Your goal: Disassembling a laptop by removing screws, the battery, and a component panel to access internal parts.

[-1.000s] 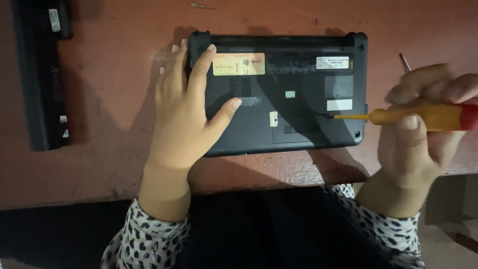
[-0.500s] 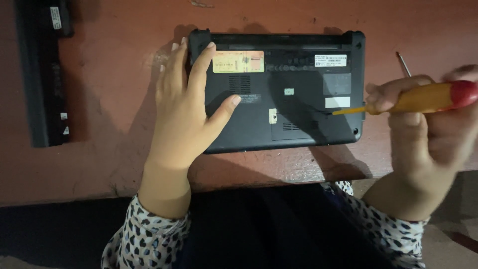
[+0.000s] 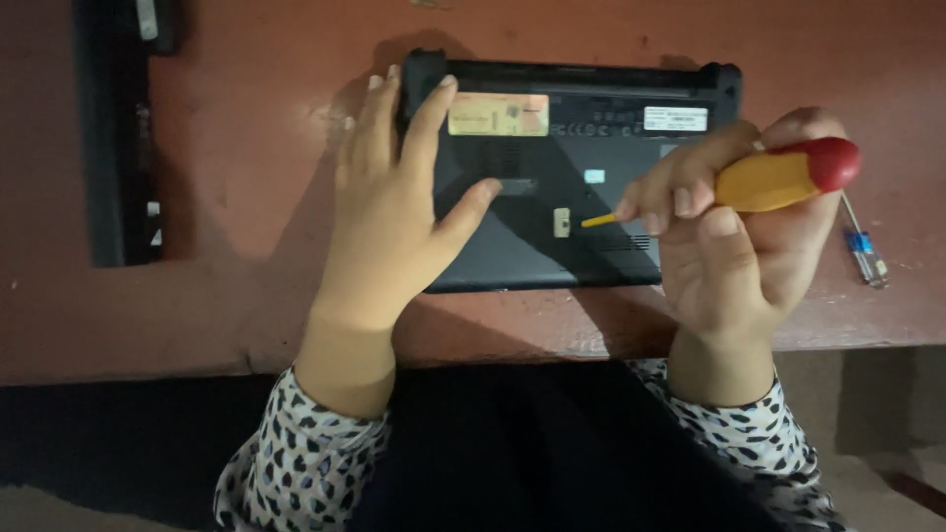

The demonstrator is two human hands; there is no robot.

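Left hand (image 3: pixel 394 207) spread flat, pressing laptop (image 3: pixel 581 187); right hand (image 3: pixel 734 232) raised, fist gripping screwdriver (image 3: pixel 769 180).

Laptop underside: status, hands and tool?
Left hand flat on upturned black laptop. Right hand grips yellow-red screwdriver, tip over base. Small blue screwdriver lies aside.

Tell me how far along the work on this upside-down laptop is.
Done: the laptop lies bottom up on the reddish table, and a long black battery-like bar lies apart at the left. In hand: the left hand presses the laptop's left edge, while the right hand holds a yellow and red screwdriver, tip over the base. Left: the bottom cover looks in place; a small screwdriver lies unused.
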